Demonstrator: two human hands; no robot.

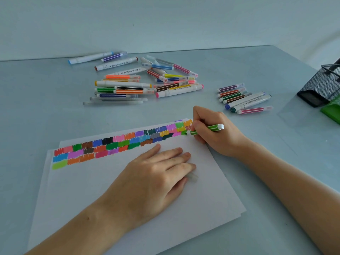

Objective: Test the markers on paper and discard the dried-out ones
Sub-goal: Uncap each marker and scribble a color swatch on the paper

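Note:
A white paper sheet [128,199] lies on the grey table, with rows of coloured scribble patches [117,144] along its far edge. My right hand [217,133] grips a green striped marker [207,128], its tip on a fresh green patch at the paper's far right corner. My left hand [156,172] rests flat on the middle of the sheet, with a clear marker cap [192,176] under its little finger. A large pile of markers [139,81] lies beyond the paper. A smaller group of markers [242,98] lies to the right.
A black mesh holder [320,85] lies on its side at the right edge, with a green object [331,112] beside it. Two clear caps or tubes [114,102] lie in front of the big pile. The table's back edge meets a pale wall.

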